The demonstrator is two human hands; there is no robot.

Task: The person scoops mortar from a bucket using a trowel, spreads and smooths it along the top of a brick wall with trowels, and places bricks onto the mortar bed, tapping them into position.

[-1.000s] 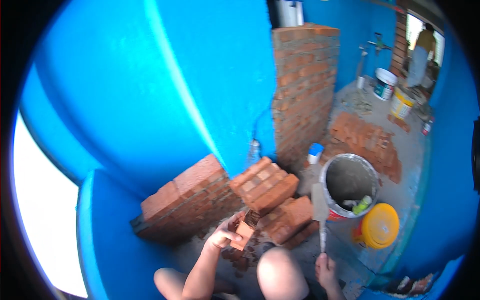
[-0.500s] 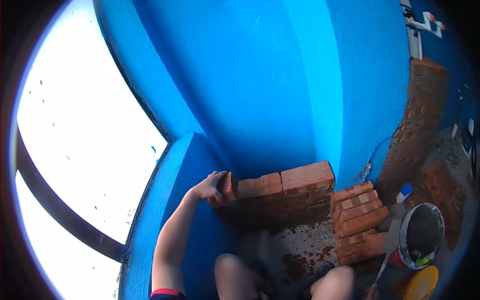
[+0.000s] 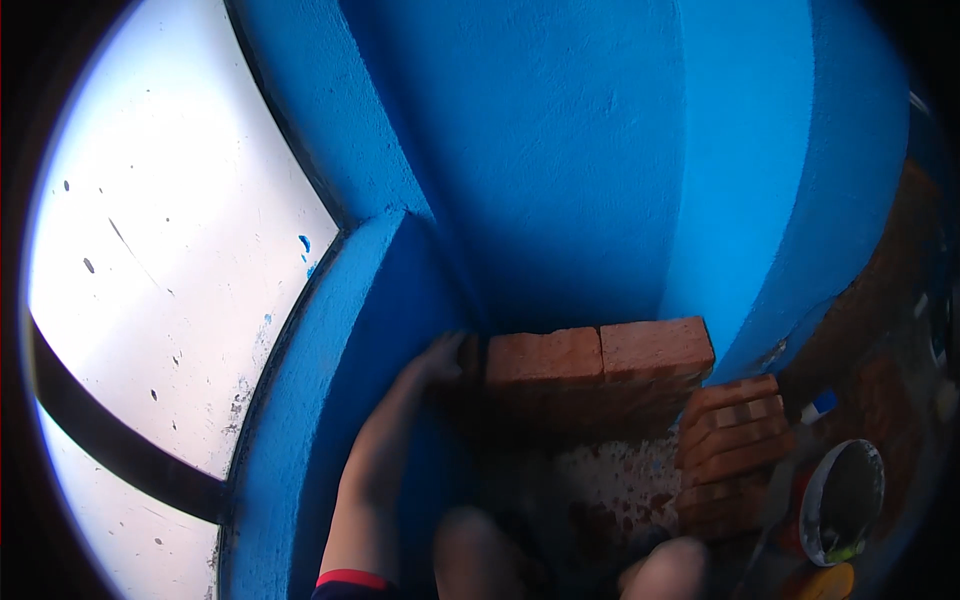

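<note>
My left hand (image 3: pixel 443 358) reaches to the left end of a low brick wall (image 3: pixel 590 400). Its fingers are closed round a brick (image 3: pixel 468 362) standing at that end, against the blue side wall. This corner is in deep shadow, so the fingertips are hard to make out. To the brick's right, two reddish bricks lie end to end along the top course. My right hand does not show; a thin trowel-like shape (image 3: pixel 762 545) is faint in the dark at the lower right.
Stacked bricks (image 3: pixel 735 430) stand right of the low wall. Beyond them are a mortar bucket (image 3: pixel 806 510) and a yellow round object (image 3: pixel 832 582). Rubble (image 3: pixel 625 485) litters the floor before my knees. A bright window (image 3: pixel 170 250) fills the left side.
The view has shifted and darkened. My left hand stays on the end brick, which sits close against the neighbouring brick. My right hand, faintly seen at the trowel's handle before, no longer shows.
</note>
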